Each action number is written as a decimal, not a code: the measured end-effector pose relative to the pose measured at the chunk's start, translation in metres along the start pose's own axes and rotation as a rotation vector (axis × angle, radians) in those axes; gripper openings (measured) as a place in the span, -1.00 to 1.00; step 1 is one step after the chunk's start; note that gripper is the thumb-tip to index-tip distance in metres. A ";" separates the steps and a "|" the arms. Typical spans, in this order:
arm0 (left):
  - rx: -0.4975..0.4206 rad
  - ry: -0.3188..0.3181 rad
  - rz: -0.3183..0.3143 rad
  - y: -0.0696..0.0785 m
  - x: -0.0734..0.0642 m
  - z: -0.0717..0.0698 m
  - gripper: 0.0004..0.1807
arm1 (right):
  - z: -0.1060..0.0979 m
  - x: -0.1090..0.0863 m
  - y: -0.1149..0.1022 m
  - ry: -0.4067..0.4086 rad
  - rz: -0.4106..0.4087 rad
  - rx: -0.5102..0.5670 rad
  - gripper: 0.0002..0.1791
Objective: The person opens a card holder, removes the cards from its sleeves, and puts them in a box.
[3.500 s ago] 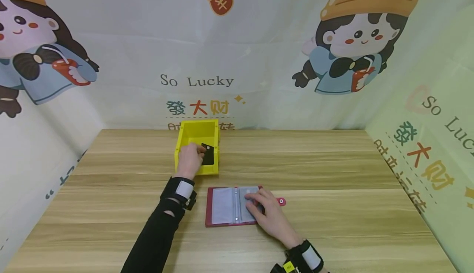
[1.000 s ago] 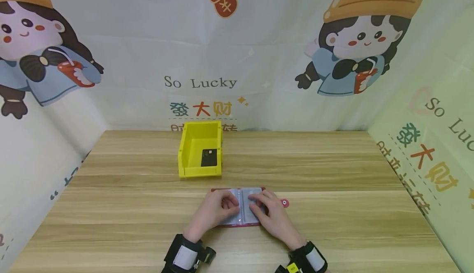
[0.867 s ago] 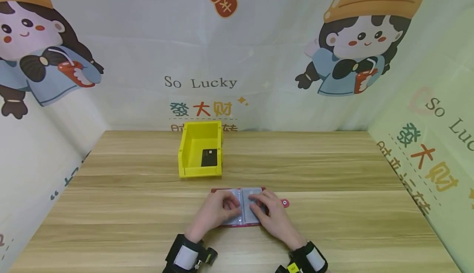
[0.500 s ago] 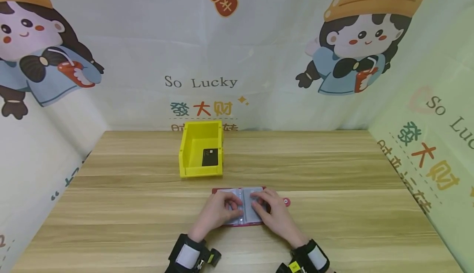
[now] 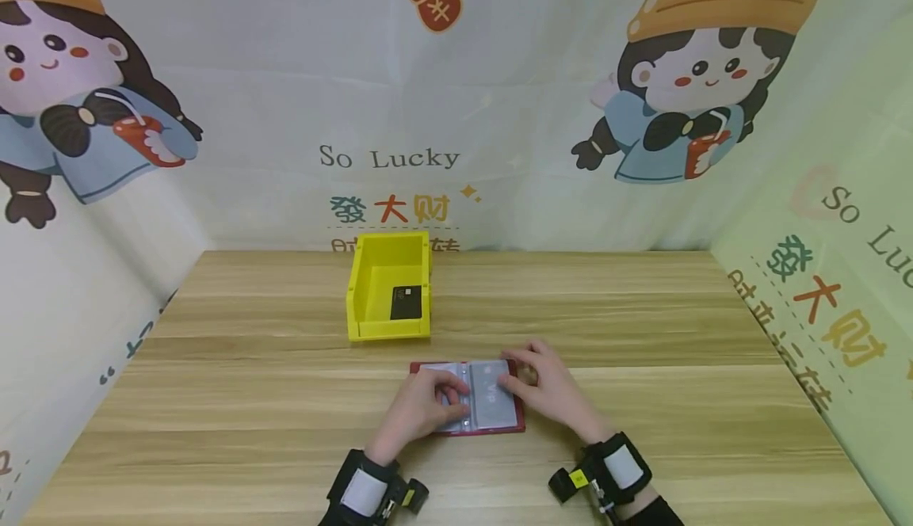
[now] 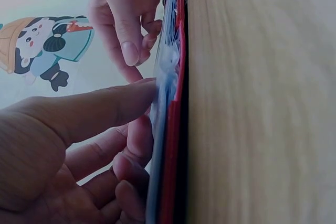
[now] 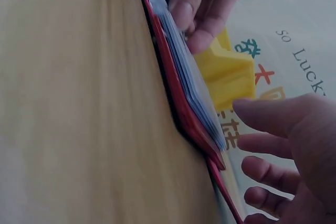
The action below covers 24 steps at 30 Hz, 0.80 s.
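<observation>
A red card holder [image 5: 521,419] lies spread flat on the table, clear plastic sleeves [image 5: 492,407] on both sides of its spine. Resting on the left-hand sleeves is my left hand [image 5: 421,405], its thumb and forefinger slightly apart, fingertips against the plastic near the spine. Bent fingers of my right hand [image 5: 559,391] hover by the holder's right edge. In the right wrist view they are spread beside the stacked sleeves [image 7: 191,85] and hold nothing. The closing strap [image 7: 223,190] sticks out there; in the head view my right hand hides it.
Behind the holder stands a yellow bin [image 5: 357,296] with a black card [image 5: 406,303] lying on its floor. The wooden table [image 5: 642,312] runs back to a printed cloth backdrop [image 5: 513,114], which also covers both sides.
Earlier the left hand was in the yellow bin by the black card; it then came to the left sleeves. Just now the right hand has lifted off the right-hand sleeves and moved right.
</observation>
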State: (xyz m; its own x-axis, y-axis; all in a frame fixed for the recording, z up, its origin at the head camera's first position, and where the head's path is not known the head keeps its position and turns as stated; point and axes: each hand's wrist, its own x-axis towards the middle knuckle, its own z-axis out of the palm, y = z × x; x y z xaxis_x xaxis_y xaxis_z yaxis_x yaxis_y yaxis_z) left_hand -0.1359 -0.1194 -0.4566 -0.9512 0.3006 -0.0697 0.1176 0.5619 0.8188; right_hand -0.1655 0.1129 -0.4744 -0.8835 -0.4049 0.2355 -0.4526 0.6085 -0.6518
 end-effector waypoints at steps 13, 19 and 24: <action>-0.005 -0.016 0.019 0.000 0.000 -0.002 -0.80 | -0.014 0.016 0.005 -0.223 0.031 -0.077 -0.37; -0.005 -0.015 0.018 0.000 0.000 -0.002 -0.80 | -0.012 0.018 0.006 -0.229 0.042 -0.093 -0.40; -0.006 -0.013 0.019 0.000 0.000 -0.002 -0.80 | -0.010 0.017 0.006 -0.190 0.030 -0.075 -0.48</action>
State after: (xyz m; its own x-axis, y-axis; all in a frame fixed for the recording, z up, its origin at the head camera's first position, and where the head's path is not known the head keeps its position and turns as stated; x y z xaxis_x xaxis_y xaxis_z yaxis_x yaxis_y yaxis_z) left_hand -0.1369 -0.1211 -0.4558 -0.9450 0.3213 -0.0618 0.1336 0.5513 0.8235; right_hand -0.1844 0.1166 -0.4668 -0.8611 -0.5033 0.0716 -0.4404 0.6682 -0.5996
